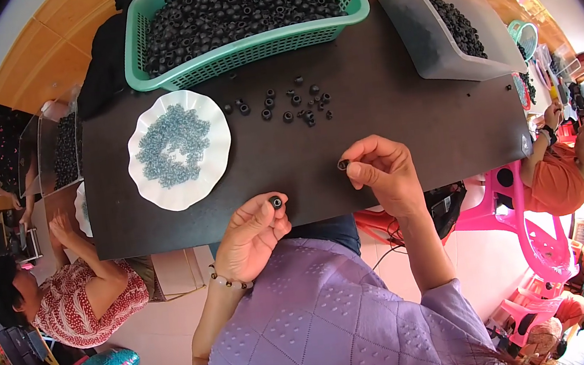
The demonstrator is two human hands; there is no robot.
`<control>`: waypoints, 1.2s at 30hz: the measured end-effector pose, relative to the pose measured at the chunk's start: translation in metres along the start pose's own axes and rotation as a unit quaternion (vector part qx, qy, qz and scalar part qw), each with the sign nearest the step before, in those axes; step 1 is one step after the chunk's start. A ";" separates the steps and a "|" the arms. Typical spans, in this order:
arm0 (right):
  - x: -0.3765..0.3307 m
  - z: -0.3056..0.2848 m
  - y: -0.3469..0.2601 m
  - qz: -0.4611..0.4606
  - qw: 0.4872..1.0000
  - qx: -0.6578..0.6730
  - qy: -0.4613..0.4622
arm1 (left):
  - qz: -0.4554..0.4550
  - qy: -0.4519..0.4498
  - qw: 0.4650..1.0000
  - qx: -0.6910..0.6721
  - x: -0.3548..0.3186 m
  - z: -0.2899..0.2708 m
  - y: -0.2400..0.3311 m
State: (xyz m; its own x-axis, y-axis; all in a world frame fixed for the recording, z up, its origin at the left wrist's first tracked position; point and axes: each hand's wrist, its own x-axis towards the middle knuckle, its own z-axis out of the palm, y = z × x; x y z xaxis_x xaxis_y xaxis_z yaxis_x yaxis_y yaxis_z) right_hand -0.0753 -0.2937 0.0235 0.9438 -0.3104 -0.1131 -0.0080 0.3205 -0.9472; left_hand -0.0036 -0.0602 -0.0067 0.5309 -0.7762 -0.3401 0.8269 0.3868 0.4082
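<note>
Black covers the tabletop [401,118], where both hands work at its near edge. The left hand [251,235] is closed around a small black ring-shaped bead [276,202], pinched at the fingertips. The right hand [382,171] is curled, thumb and forefinger nipping a smaller ring [342,165] just above the surface. Loose black beads [293,106] lie scattered further back, beside a white scalloped plate [213,163] of grey-blue rings [171,145]. Behind stands a green basket [247,53] heaped with black beads.
</note>
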 end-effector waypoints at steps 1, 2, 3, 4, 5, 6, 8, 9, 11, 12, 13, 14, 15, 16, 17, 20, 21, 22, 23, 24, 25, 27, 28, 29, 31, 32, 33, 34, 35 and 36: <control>-0.001 0.001 0.000 -0.013 1.000 -0.010 -0.004 | -0.003 0.001 1.000 0.005 0.001 0.002 0.000; -0.002 0.003 -0.001 -0.012 1.000 -0.010 -0.005 | -0.003 0.002 1.000 0.004 0.002 0.003 -0.001; -0.002 0.006 -0.003 -0.016 1.000 -0.024 -0.004 | -0.010 0.001 1.000 0.002 0.003 0.004 -0.001; -0.002 0.008 -0.003 -0.020 0.999 -0.037 -0.003 | -0.017 0.000 1.000 0.001 0.004 0.005 -0.001; -0.003 0.008 -0.002 -0.018 0.999 -0.037 -0.004 | -0.017 0.001 1.000 -0.001 0.006 0.007 -0.001; -0.003 0.008 -0.002 -0.017 0.999 -0.037 -0.002 | -0.024 0.009 1.000 0.013 0.007 0.008 -0.001; -0.002 0.007 0.001 -0.016 0.999 -0.038 -0.001 | -0.031 0.017 0.999 0.027 0.009 0.010 -0.001; -0.001 0.006 0.003 -0.018 0.999 -0.040 -0.002 | -0.033 0.021 0.999 0.026 0.010 0.012 -0.001; 0.002 0.005 0.006 -0.019 0.999 -0.043 -0.003 | -0.034 0.024 0.999 0.025 0.011 0.012 0.000; 0.003 0.006 0.006 -0.011 0.999 -0.048 0.006 | -0.035 0.026 0.999 0.024 0.012 0.012 -0.001; 0.004 0.007 0.006 -0.002 0.998 -0.053 0.017 | -0.035 0.026 0.999 0.024 0.013 0.012 -0.001; 0.005 0.007 0.007 -0.002 0.998 -0.053 0.016 | -0.035 0.027 0.999 0.024 0.013 0.011 -0.001; 0.005 0.007 0.008 -0.002 0.999 -0.045 0.018 | -0.035 0.028 0.999 0.021 0.014 0.011 -0.001; 0.005 0.007 0.008 -0.002 0.999 -0.037 0.020 | -0.036 0.030 0.999 0.017 0.015 0.011 -0.001; 0.005 0.006 0.008 -0.002 0.999 -0.037 0.021 | -0.036 0.030 0.999 0.017 0.015 0.011 -0.002; 0.005 0.007 0.008 0.001 0.998 -0.047 0.033 | -0.037 0.026 0.999 0.022 0.018 0.013 -0.003; 0.006 0.009 0.006 0.006 0.998 -0.026 0.057 | -0.040 0.028 0.999 0.021 0.019 0.014 -0.004; 0.006 0.010 0.006 0.011 0.997 -0.006 0.080 | -0.042 0.030 0.998 0.019 0.020 0.015 -0.005; 0.005 0.008 0.006 0.011 0.997 -0.005 0.081 | -0.043 0.030 0.998 0.020 0.021 0.017 -0.006; 0.005 0.004 0.007 0.001 0.998 -0.005 0.067 | -0.045 0.028 0.998 0.023 0.022 0.018 -0.006; 0.004 0.001 0.008 -0.009 0.999 -0.004 0.053 | -0.047 0.025 0.998 0.027 0.024 0.019 -0.007; 0.003 -0.003 0.011 -0.020 0.999 -0.004 0.049 | -0.051 0.024 0.998 0.024 0.026 0.020 -0.009; 0.002 -0.005 0.012 -0.030 0.999 -0.006 0.045 | -0.054 0.020 0.998 0.019 0.027 0.020 -0.009; 0.001 -0.006 0.012 -0.029 0.999 -0.003 0.044 | -0.054 0.023 0.998 0.021 0.027 0.021 -0.010; -0.001 -0.006 0.010 -0.060 0.998 -0.018 0.004 | -0.060 0.022 0.998 0.027 0.029 0.022 -0.010; -0.002 -0.003 0.009 -0.058 0.998 -0.016 0.003 | -0.060 0.025 0.997 0.028 0.030 0.023 -0.011; -0.004 0.001 0.006 -0.061 0.998 -0.025 -0.002 | -0.062 0.024 0.997 0.025 0.030 0.023 -0.011; -0.005 0.004 0.003 -0.064 0.997 -0.035 -0.007 | -0.063 0.023 0.998 0.022 0.030 0.023 -0.012; -0.006 0.006 0.001 -0.063 0.997 -0.033 -0.008 | -0.063 0.025 0.997 0.023 0.030 0.023 -0.013; -0.007 0.007 -0.001 -0.064 0.995 -0.076 -0.019 | -0.065 0.022 0.997 0.024 0.030 0.023 -0.013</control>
State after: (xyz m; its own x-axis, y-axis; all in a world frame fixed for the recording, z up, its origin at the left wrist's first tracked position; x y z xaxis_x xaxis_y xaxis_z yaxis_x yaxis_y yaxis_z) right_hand -0.0794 -0.2852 0.0275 0.9520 -0.3056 0.0193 0.0652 0.1406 -0.9879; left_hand -0.0027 -0.1003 -0.0030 0.4279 -0.7952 -0.4297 0.8803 0.2588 0.3976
